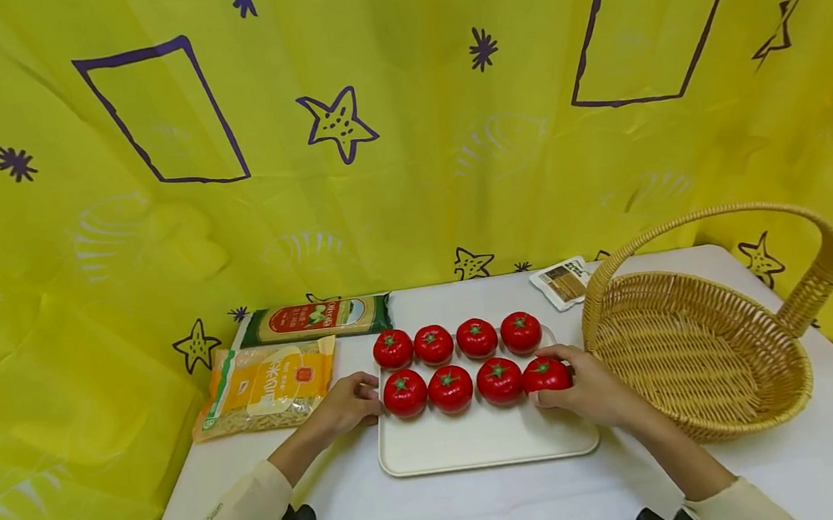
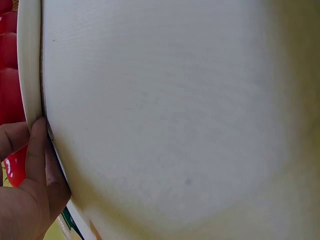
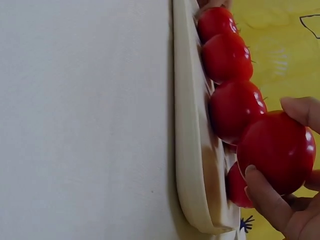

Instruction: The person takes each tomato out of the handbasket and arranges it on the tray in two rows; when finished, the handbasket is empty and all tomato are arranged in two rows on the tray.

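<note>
Red tomatoes with green tops stand in two rows on a cream tray [image 1: 479,444]. My right hand [image 1: 586,382] grips the front row's rightmost tomato [image 1: 546,375], thumb in front and fingers behind. In the right wrist view this tomato [image 3: 277,150] appears above the tray floor, close to its neighbour [image 3: 237,111]. At the tray's left side, my left hand [image 1: 351,402] pinches the rim. The left wrist view shows its fingertips against the outside of the rim [image 2: 29,75], with the thumb on the inner side, partly cut off.
A wicker basket [image 1: 696,350] with a tall handle stands right of the tray. Behind it lies a small white packet [image 1: 563,283]. On the left are an orange-and-clear bag [image 1: 271,387] and a green package [image 1: 317,320]. A yellow patterned curtain [image 1: 409,185] hangs behind.
</note>
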Demonstrator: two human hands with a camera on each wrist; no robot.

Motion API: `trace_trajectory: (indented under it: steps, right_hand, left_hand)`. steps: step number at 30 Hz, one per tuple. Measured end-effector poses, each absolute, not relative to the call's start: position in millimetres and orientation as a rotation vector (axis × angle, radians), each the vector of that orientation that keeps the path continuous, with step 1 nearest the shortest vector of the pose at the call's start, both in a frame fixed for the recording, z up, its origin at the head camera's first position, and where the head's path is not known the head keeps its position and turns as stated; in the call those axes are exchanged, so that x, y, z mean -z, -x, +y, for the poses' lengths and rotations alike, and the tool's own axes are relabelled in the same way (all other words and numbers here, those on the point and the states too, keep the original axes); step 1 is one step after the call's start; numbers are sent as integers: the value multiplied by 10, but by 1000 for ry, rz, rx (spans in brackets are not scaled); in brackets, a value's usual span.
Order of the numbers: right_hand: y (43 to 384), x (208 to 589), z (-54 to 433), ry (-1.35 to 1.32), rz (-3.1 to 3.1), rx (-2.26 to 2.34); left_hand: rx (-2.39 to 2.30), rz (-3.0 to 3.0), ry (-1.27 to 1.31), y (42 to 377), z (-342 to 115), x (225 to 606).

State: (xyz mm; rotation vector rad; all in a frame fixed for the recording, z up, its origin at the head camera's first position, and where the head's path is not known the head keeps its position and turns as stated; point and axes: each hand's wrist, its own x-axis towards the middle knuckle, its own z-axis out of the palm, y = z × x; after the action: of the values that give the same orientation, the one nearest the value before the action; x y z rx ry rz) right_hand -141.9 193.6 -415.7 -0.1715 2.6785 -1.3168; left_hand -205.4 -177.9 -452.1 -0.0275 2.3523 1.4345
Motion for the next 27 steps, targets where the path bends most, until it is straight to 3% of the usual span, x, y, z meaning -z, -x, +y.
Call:
trace_trajectory:
  steps: [27]
  right_hand:
    - [1482,4294,1882,6,2706,1299]
  left_hand:
    - [-1418,2346,29,2046,-1771,4501]
